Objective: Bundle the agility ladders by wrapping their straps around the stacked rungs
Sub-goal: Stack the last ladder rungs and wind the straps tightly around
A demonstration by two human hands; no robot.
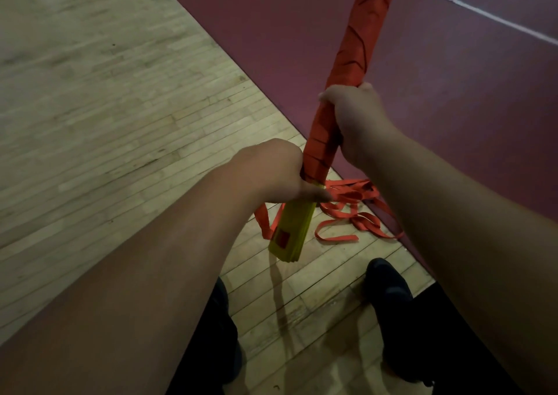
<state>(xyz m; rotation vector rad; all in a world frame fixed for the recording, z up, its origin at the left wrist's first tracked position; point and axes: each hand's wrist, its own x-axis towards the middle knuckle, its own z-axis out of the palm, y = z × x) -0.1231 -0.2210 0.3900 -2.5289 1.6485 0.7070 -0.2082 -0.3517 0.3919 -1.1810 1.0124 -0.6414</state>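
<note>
**Both hands on the part-wrapped rungs**

Head view: a stack of yellow rungs (294,228) is held slanted above the floor, its near end low and its far end rising out of the top of the frame. Orange strap (362,32) is wound round most of its length in overlapping turns, and only the near end shows bare yellow (with a small red patch on its face). The left hand (277,174) grips the stack right where the winding ends, fingers curled round it and thumb lying across the yellow. The right hand (356,119) is closed round the wound part higher up, knuckles toward the camera. Loose strap (350,210) lies in tangled loops on the floor just beyond the bare end, and a short length hangs beside the rungs. Below is pale wood floor (105,107), meeting a maroon area (271,32) along a diagonal edge. A dark shoe (388,283) stands near the bottom.
</note>
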